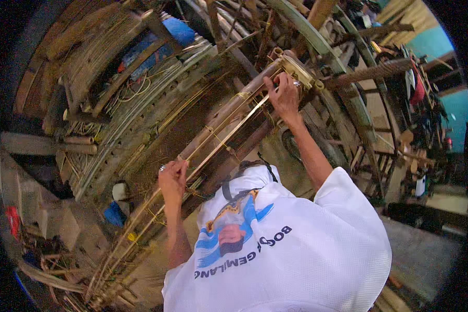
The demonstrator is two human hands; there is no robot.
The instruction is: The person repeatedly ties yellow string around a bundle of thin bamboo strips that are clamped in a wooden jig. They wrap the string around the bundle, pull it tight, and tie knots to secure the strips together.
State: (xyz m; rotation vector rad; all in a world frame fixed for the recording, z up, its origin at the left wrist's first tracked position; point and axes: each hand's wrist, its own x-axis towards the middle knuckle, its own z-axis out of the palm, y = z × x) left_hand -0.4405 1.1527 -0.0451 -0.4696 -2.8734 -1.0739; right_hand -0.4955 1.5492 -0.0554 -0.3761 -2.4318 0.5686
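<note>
A long frame of bamboo poles (223,115) runs diagonally from the lower left to the upper right in front of me, with yellow ties around it at intervals. A thin pale strip (250,113), apparently split bamboo, lies lengthwise along it. Near the frame's upper right end, my right hand (284,98) has its fingers closed on the strip. My left hand (172,179) is farther down the frame, its fingers pinched together at the strip's line. The fingertips there are small and blurred, and both hands wear a ring.
Bundles of long slats (140,122) lie on the left, with a blue sheet (178,32) above them. A rope-wrapped beam (372,74) juts in from the right. Wooden blocks (62,223) and a blue item (114,213) sit at lower left.
</note>
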